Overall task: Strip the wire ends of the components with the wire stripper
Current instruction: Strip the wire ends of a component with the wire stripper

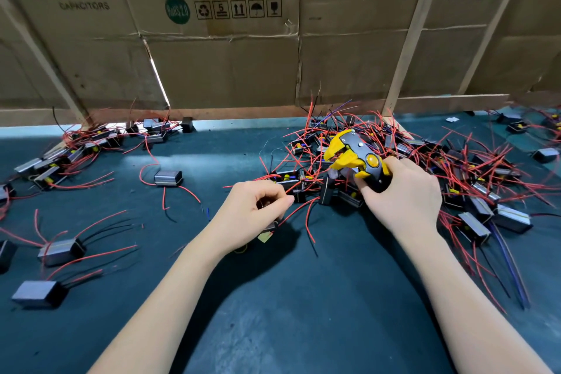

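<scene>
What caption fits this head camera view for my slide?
Right hand grips a yellow wire stripper over a pile of components; left hand pinches a red wire.

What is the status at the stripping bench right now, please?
Left hand pinches a red wire of a component. Right hand grips the wire stripper, head up, off the wire. Tangled pile of components crowds behind.

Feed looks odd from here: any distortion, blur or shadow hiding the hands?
Head view: wide-angle bending of the cardboard wall; edges slightly soft; left hand and right hand with wire stripper sharp; arm shadows on the mat, nothing hidden.
</scene>
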